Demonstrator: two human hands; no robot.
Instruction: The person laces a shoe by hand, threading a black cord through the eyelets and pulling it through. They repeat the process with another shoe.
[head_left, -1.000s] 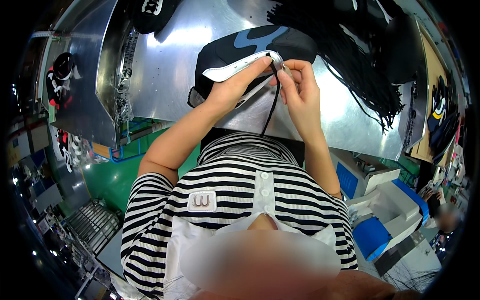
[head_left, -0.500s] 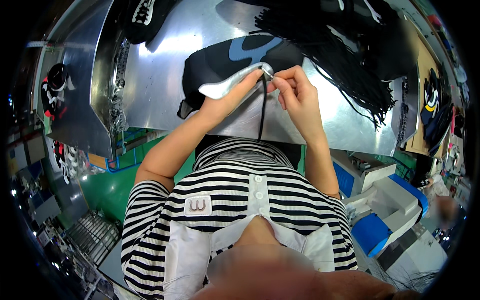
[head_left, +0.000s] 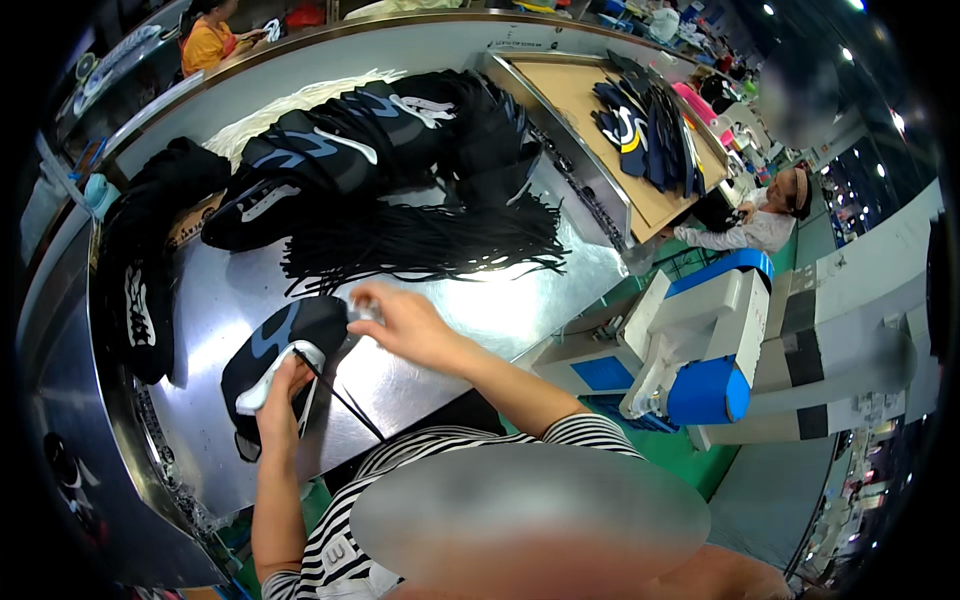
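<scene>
Steel worktable (head_left: pixel 520 310), shiny, curved by the lens. A black shoe upper (head_left: pixel 275 355) with blue-grey patches and a white tongue strip lies near the table's near edge, toward its left end.

Left hand (head_left: pixel 280 400): fingers closed on the near end of the upper, thumb pressing on the white strip. Forearm comes up from the lower edge, bare, above a black-and-white striped sleeve.

Right hand (head_left: pixel 405 325): fingers pinched together at the far end of the upper, where a small pale bit shows between the fingertips; too blurred to tell what it is. The two hands sit apart, one at each end of the upper.

A thin black lace (head_left: pixel 340 395) runs from the upper across the bare steel toward the person's chest.

Farther in, near the table's middle: a loose bundle of black laces (head_left: pixel 420 240), fanned out, ends frayed toward the right edge. Behind it, toward the far edge, a heap of finished uppers (head_left: pixel 370 140), black with blue and white marks. More dark uppers (head_left: pixel 145 250) are stacked along the left edge.

Beyond the right end, a brown board (head_left: pixel 600 120) carries another row of dark pieces. A blue-and-white machine (head_left: pixel 700 350) stands off the table's right edge. A seated co-worker (head_left: pixel 750 220) in a light top is at the far right; another person in orange (head_left: pixel 205 40) is at the far left.
</scene>
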